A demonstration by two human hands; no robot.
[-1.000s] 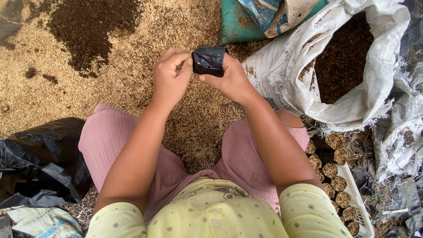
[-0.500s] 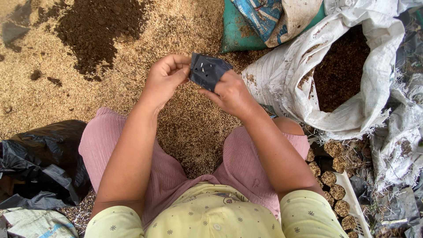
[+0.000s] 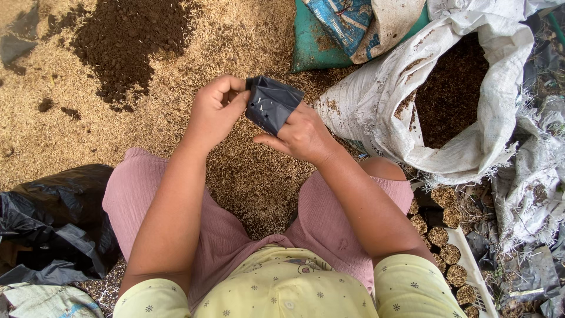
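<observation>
Left hand (image 3: 215,112) pinching rim of small black plastic bag (image 3: 272,105); right hand (image 3: 301,134) with fingers pushed inside, likely spreading it open; bag held above lap, just left of big white woven sack (image 3: 412,118); sack mouth rolled down, holding dark brown soil mix; filled little pots (image 3: 441,235) packed below sack; husk-strewn ground (image 3: 118,135) left of it.

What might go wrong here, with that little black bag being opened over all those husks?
The small black bag looks thin; the right hand has fingers pushed inside while the left hand pinches its edge, so it might tear. If it slips, it would land on the loose husks. The open white sack of dark mix leans close by the right arm and might get knocked.
</observation>
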